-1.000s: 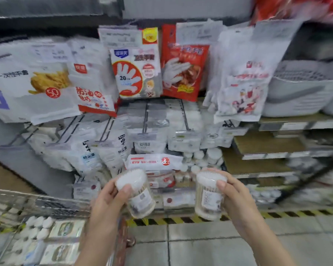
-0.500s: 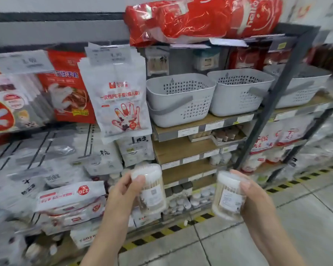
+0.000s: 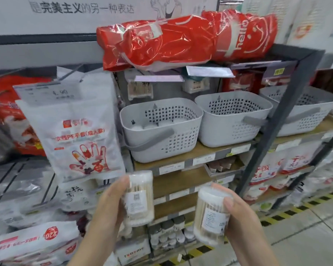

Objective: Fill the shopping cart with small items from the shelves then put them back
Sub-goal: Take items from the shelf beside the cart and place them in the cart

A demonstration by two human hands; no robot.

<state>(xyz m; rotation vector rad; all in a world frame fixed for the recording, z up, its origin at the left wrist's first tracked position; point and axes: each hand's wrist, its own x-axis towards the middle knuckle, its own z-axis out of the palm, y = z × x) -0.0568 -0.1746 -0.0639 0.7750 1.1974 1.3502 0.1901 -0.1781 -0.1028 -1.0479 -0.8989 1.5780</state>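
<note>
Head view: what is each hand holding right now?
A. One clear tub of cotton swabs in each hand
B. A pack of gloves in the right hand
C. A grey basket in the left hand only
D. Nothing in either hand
A: the left hand grips one cotton swab tub and the right hand grips another cotton swab tub, both in front of the shelves.

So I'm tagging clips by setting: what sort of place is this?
Most likely a household-goods shop aisle: price tags line the shelf edges, packaged disposable gloves hang on pegs under a price label, and identical grey baskets sit in a row.
</note>
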